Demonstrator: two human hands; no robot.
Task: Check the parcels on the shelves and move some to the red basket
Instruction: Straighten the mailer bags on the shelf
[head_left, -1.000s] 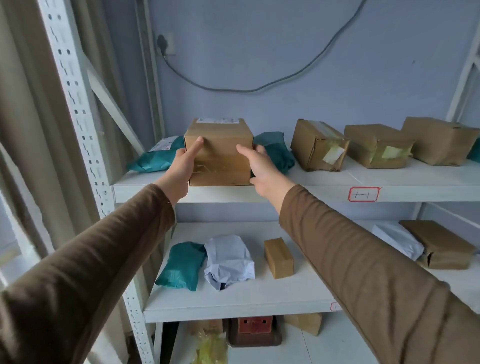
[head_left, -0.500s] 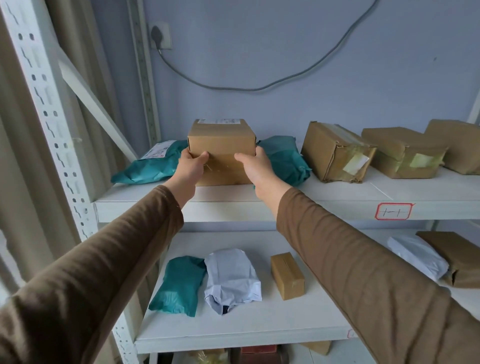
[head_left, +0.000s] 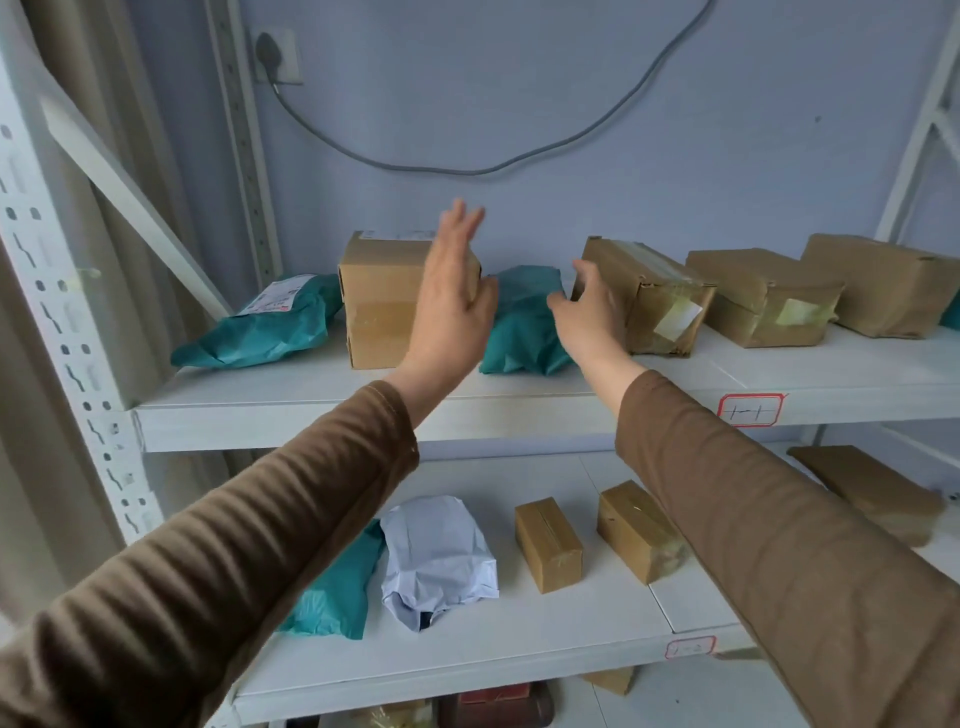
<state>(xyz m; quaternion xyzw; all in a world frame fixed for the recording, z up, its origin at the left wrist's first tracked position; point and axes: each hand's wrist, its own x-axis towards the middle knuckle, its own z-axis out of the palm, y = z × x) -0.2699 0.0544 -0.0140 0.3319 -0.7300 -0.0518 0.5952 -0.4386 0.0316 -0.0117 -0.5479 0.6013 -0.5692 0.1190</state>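
Cardboard box (head_left: 382, 301) stands on the upper shelf (head_left: 322, 410), untouched. Both the left hand (head_left: 452, 301) and right hand (head_left: 589, 312) hover open-fingered, holding nothing. I'd grip the taped parcel (head_left: 649, 301) from both sides, clearing the teal bag (head_left: 524, 322).

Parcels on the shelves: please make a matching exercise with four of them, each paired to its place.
Things:
1. white mailer bag
2. teal bag with label
3. upright box
4. flat brown parcel

Places:
A. upper shelf, far left
B. lower shelf, far right
C. upper shelf, behind the left hand
D. lower shelf, left part

Pairs: 1-D, 2-A, 3-C, 4-B
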